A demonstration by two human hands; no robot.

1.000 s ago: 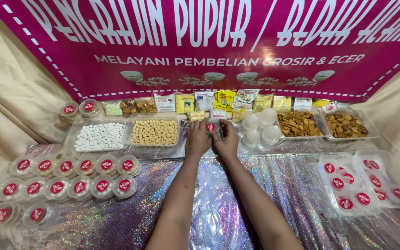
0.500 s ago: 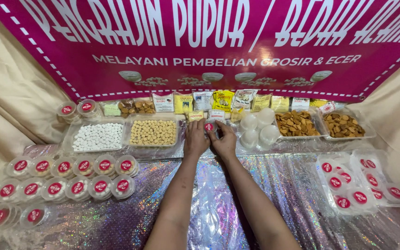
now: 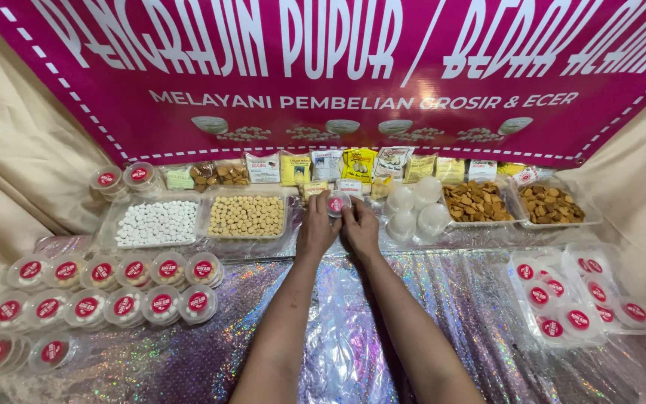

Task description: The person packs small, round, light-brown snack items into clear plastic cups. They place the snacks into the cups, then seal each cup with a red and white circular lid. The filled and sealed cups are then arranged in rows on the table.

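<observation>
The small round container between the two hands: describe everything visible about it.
The small round container is clear plastic, capped by a lid with a round red label bearing white print. It faces the camera, at the back of the table between the tray of tan pellets and white domed cups. Fingertips of the left hand and right hand pinch its sides. Its contents are hidden.

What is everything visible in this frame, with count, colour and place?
banner: one, magenta with white lettering, back wall
cloth: beige, behind and at both sides
table cover: shiny holographic foil, front
white pellet tray: one, clear, back left
yellow pellet tray: one, clear, beside it
brown chip trays: two, back right
packets: a row, mostly yellow and white, under banner
white cups: four, centre right
labelled tubs: many, clear with red labels, front left
tubs in trays: many, front right
small tub: one, red label, in both hands' grip
left hand
right hand
</observation>
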